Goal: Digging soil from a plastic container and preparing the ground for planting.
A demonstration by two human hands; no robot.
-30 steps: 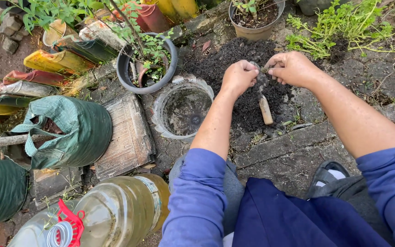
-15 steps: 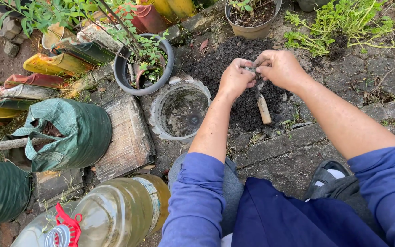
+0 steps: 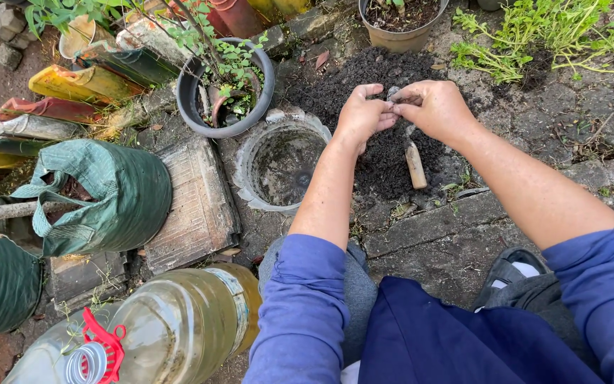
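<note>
Both hands meet over the dark soil heap (image 3: 385, 153) on the paving, left hand (image 3: 360, 117) and right hand (image 3: 435, 110) pinching one small grey lump (image 3: 394, 93) between fingertips, a wooden-handled trowel (image 3: 415, 165) stuck just below, an empty clear tub (image 3: 282, 165) leftward, a black planted pot (image 3: 227, 89) beyond.

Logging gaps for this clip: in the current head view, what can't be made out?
- Small grey thing pinched between the left hand and right hand: the fingers cover most of it, so its kind is unclear.
- Trowel: only the wooden handle shows; the blade is under the soil pile.
- Brown pot: cut off by the top edge.
- Plastic bottle: its base runs off the bottom edge.
</note>
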